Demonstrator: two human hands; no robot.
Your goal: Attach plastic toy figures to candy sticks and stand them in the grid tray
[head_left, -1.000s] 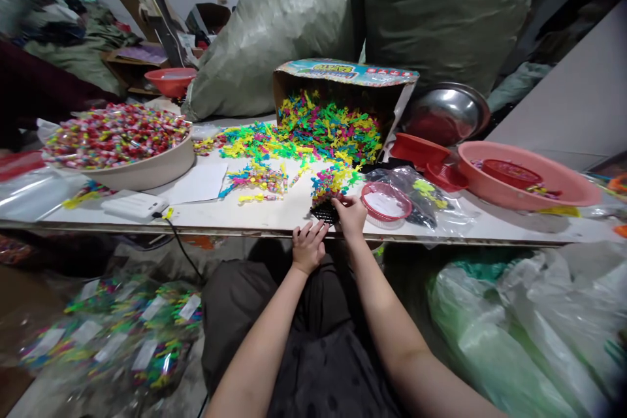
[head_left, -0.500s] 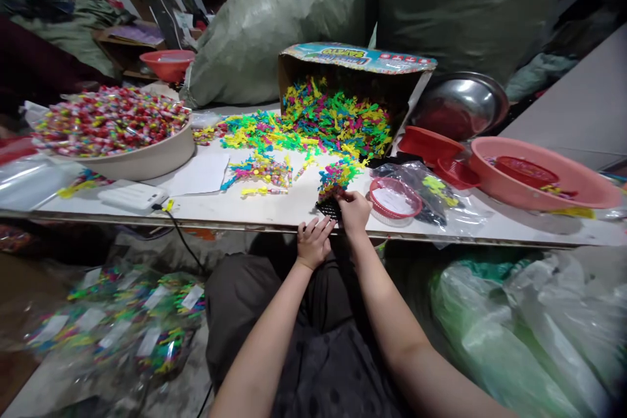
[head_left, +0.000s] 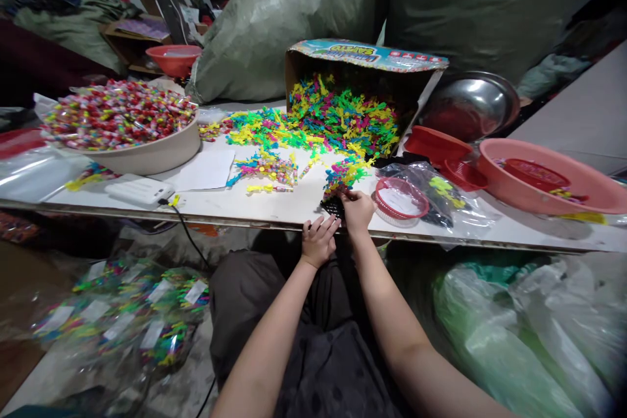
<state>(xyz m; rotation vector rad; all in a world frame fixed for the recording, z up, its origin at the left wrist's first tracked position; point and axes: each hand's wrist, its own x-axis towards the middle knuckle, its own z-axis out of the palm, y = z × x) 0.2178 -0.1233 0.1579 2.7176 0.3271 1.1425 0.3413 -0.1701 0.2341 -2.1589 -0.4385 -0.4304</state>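
A small black perforated piece [head_left: 333, 207] lies at the table's front edge between my hands. My left hand [head_left: 318, 241] rests at the edge with its fingers stretched out, the tips touching the near side of the piece. On the right, my right hand [head_left: 359, 210] is closed in a pinch over the black piece; what sits between its fingertips is too small to make out. Just beyond them stands a bunch of colourful plastic figures [head_left: 347, 171]. To its left lies a small pile of similar figures and candy-like tubes [head_left: 267, 168].
An open carton [head_left: 372, 55] of figures lies on its side behind. A wide basin [head_left: 142, 160] heaped with wrapped pieces stands left, near a white power bank [head_left: 137, 192] with a cable. Right are a red basket [head_left: 401, 199] and a pink basin [head_left: 548, 192]. Filled bags [head_left: 117, 326] lie below.
The whole view has shifted slightly, so things sit a little farther right. Both hands keep nearly the same place at the black perforated piece.
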